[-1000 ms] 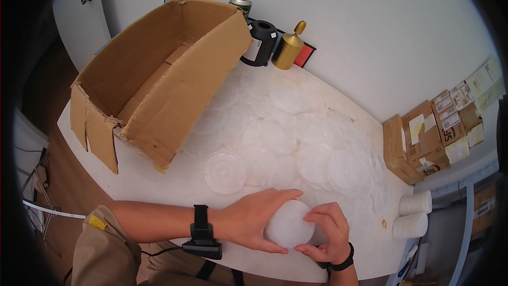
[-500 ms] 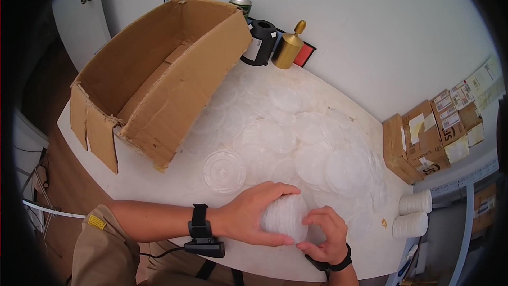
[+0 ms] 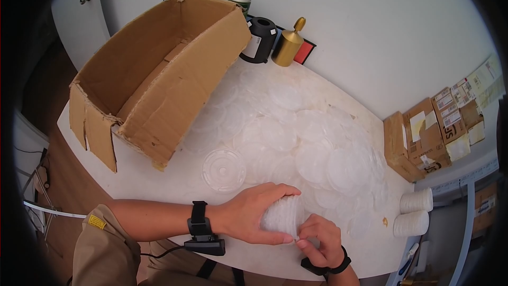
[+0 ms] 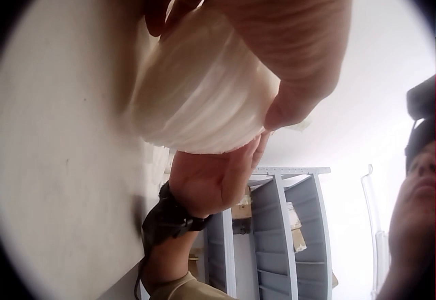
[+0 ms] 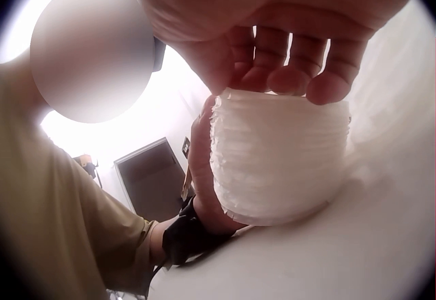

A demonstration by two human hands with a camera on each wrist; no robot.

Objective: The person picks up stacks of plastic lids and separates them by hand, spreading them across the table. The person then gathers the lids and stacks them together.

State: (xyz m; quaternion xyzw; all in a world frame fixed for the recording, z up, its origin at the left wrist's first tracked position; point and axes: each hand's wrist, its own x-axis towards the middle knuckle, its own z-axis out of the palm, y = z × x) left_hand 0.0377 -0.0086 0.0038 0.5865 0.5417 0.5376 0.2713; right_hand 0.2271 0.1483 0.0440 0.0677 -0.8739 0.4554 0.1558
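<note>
My left hand [image 3: 254, 214] grips a stack of translucent plastic lids [image 3: 279, 216], its thumb along the near side and fingers over the far side. The stack lies tipped sideways, its end toward my right hand [image 3: 321, 241]. There the right fingers are curled, with thumb and fingertips together at the stack's end rim. In the right wrist view the right fingertips [image 5: 327, 88] bend over the end of the ribbed stack [image 5: 283, 153]. The left wrist view shows the stack [image 4: 204, 85] between the left thumb and fingers, close to the table.
Many loose translucent lids [image 3: 312, 148] are spread over the white table [image 3: 174, 190]. One ringed lid [image 3: 224, 170] lies apart near the left hand. A cardboard box [image 3: 185, 85] stands back left. Two lid stacks [image 3: 411, 223] lie at the right edge. Behind are a black canister [image 3: 258, 42] and gold container [image 3: 288, 47].
My left hand has tilted the stack from end-up to sideways, showing its ribbed side. The right fingers have drawn together from around the end onto its rim.
</note>
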